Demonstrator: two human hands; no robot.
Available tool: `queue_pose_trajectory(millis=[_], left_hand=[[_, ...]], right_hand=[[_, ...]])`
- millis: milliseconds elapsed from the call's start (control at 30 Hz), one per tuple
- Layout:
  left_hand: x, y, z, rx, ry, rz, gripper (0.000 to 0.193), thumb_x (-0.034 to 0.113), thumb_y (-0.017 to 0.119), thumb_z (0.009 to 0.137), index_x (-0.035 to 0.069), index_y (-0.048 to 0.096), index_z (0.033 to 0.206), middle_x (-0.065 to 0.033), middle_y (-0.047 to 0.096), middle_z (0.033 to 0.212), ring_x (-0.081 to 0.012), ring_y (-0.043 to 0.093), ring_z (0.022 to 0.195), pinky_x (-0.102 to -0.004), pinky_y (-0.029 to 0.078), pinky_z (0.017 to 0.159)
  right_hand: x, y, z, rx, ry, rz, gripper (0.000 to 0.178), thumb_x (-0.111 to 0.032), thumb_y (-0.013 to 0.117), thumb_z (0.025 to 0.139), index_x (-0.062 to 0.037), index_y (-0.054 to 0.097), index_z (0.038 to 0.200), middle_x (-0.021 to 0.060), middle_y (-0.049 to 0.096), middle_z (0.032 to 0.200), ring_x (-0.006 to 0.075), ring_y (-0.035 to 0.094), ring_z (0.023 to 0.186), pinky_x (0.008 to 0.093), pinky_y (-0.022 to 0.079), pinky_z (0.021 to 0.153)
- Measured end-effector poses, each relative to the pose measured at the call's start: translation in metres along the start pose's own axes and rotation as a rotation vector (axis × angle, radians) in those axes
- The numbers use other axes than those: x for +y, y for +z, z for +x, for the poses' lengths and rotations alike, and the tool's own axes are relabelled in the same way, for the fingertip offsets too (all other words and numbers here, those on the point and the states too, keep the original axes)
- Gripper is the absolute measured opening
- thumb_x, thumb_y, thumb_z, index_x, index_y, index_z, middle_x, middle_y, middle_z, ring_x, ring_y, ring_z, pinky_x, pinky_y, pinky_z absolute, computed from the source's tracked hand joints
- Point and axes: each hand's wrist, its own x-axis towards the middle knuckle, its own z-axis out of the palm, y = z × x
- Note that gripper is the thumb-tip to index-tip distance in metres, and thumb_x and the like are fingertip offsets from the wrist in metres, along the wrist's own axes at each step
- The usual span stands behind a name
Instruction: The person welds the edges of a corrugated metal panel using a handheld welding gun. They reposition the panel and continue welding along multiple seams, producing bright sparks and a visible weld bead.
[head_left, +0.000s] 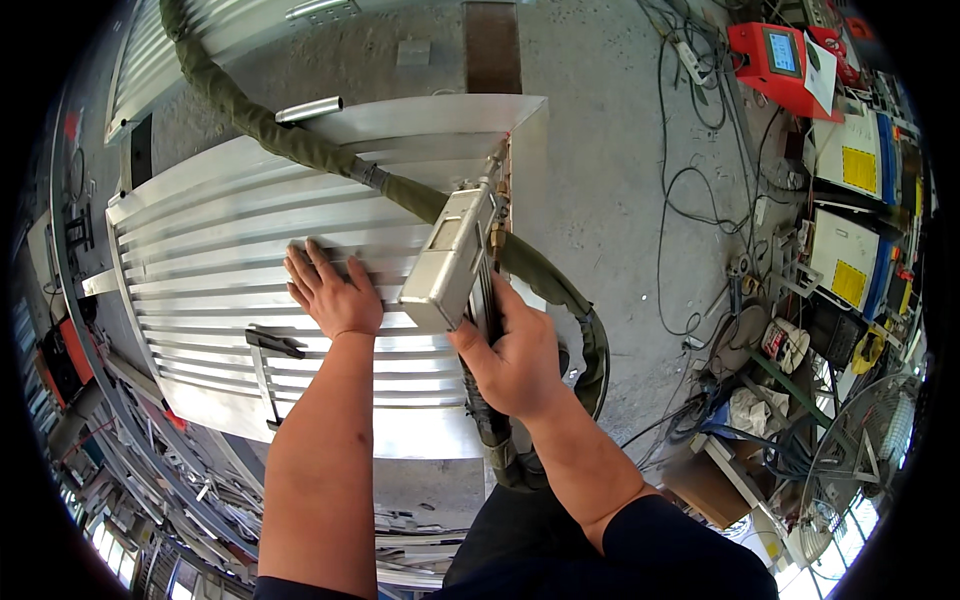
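My right hand [515, 355] is wrapped round the handle of a welding gun [450, 250] with a boxy silver body. Its narrow nozzle points away from me, its tip close to the far right corner of a ribbed aluminium panel [220, 235]. Whether the tip touches the metal I cannot tell. My left hand [335, 292] lies on the ribs with its fingers spread, left of the gun. An olive fabric-sleeved hose [320, 155] crosses the panel from the upper left and passes behind the gun. A similar sleeve [560, 285] loops down on the right.
A black-handled clamp [272, 345] grips near the panel's near left side. Beyond the far edge is a short metal tube [310, 110]. Loose cables [690, 200] trail over the concrete floor at right, beside a red machine [775, 60] with a screen and a caged fan [860, 440].
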Motion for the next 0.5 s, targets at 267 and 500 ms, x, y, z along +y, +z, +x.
queue_pose_trajectory(millis=[267,500], left_hand=[[0.0,0.0,0.0,0.009,0.013,0.006,0.069,0.04,0.049,0.098,0.002,0.032,0.153,-0.0193,0.02,0.163,-0.0357,0.013,0.153,-0.0503,0.009,0.123],[-0.001,0.0,-0.001,0.024,0.022,0.058,0.068,0.041,0.046,0.099,0.003,0.031,0.154,-0.0189,0.021,0.163,-0.034,0.016,0.152,-0.0479,0.011,0.122]], right_hand=[[0.011,0.0,0.011,0.006,-0.031,-0.03,0.052,-0.03,0.068,0.092,0.0098,0.055,0.122,0.0175,0.068,0.074,0.0362,0.068,0.067,0.04,0.054,0.062],[0.013,-0.003,0.01,0.008,-0.005,-0.038,0.048,-0.028,0.07,0.09,0.0066,0.057,0.121,0.0175,0.069,0.077,0.036,0.069,0.07,0.0399,0.054,0.064]])
